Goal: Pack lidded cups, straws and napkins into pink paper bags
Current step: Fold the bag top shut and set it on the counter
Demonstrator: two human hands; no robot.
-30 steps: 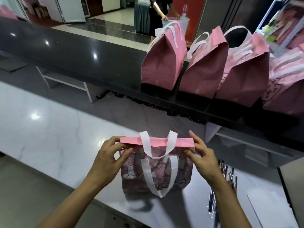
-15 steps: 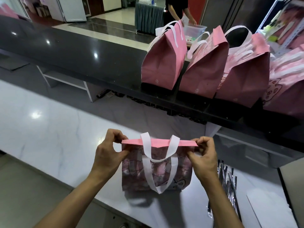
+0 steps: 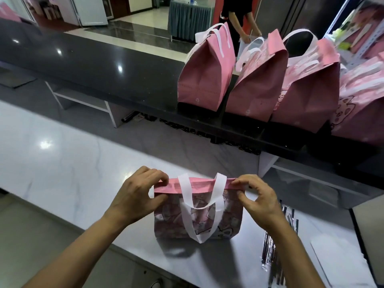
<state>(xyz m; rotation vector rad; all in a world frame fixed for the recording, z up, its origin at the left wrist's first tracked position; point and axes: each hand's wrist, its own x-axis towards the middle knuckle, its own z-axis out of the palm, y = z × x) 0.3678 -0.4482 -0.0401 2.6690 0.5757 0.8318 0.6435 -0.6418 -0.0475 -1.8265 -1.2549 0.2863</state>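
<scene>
Near the front edge of the white marble counter (image 3: 62,173), a small pink printed paper bag with white loop handles (image 3: 197,217) stood upright while the left hand (image 3: 135,200) and right hand (image 3: 259,202) each pinched an end of its folded-over pink top edge.

Pink bag (image 3: 198,221) upright on white marble surface (image 3: 62,167). Left hand (image 3: 136,197) and right hand (image 3: 257,199) pinching folded top edge at either end. Wrapped straws (image 3: 272,252) lying just right. Four folded-top pink bags (image 3: 207,80) lined on dark shelf (image 3: 104,65) behind.
</scene>
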